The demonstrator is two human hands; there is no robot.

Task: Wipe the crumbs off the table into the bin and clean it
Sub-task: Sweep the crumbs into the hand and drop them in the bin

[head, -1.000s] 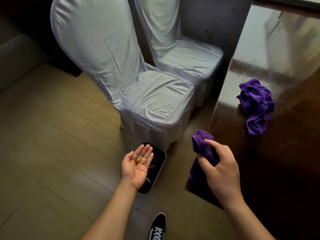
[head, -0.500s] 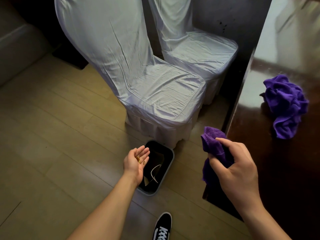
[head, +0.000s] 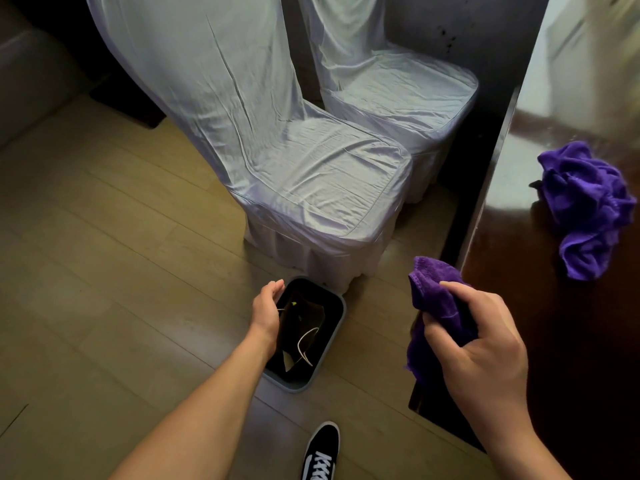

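A small grey bin (head: pixel 337 327) with a dark liner stands on the floor in front of the near chair. My left hand (head: pixel 266 308) is tipped sideways over the bin's left rim, fingers loosely curled, palm facing the bin. A small yellow crumb (head: pixel 294 302) shows inside the bin, just off the fingers. My right hand (head: pixel 483 344) grips a purple cloth (head: pixel 434 303) beside the corner of the dark glossy table (head: pixel 512 271). A second purple cloth (head: pixel 585 209) lies crumpled on the table.
Two chairs in white covers stand close behind the bin, the near chair (head: pixel 311 188) and the far chair (head: pixel 398 91). My black sneaker (head: pixel 320 452) is on the wooden floor just below the bin. A grey sofa edge (head: pixel 31 81) is at the far left.
My left hand turned from palm-up with yellow crumbs on it to tipped on its side over the bin. A crumb now shows in the bin. The view shifted left.
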